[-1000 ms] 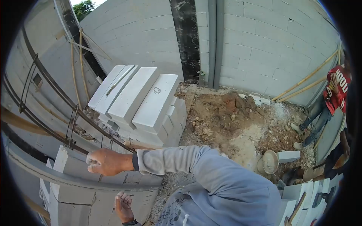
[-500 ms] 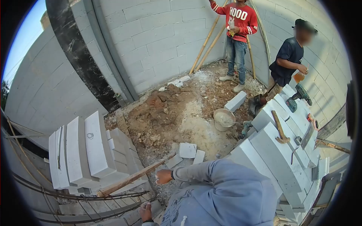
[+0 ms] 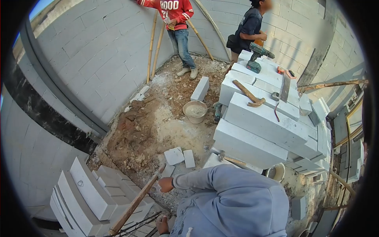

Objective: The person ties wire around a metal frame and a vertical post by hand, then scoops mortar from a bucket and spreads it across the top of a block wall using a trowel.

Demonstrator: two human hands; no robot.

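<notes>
My right hand (image 3: 166,184), at the end of a grey-blue hoodie sleeve (image 3: 193,179), is closed beside the upper end of a wooden pole (image 3: 138,199). What its curled fingers hold, if anything, I cannot make out. Lower down, my left hand (image 3: 162,225) has its fingers curled close to my body, partly hidden, near thin steel bars (image 3: 136,228). The pole slants across the stack of pale blocks (image 3: 89,189) at the left. Broken block pieces (image 3: 173,156) lie on the ground beyond my right hand.
A large block stack (image 3: 260,134) at the right carries a hammer (image 3: 248,93), a cordless drill (image 3: 254,59) and a handsaw (image 3: 285,87). A mortar bucket (image 3: 195,112) stands on rough soil. Two people, one in a red shirt (image 3: 173,12), one in dark clothing (image 3: 250,25), stand by the walls.
The view has turned to the right, so the scene slides left and more of the right-hand stack shows. Both hands stay near the body, close to the pole and bars.
</notes>
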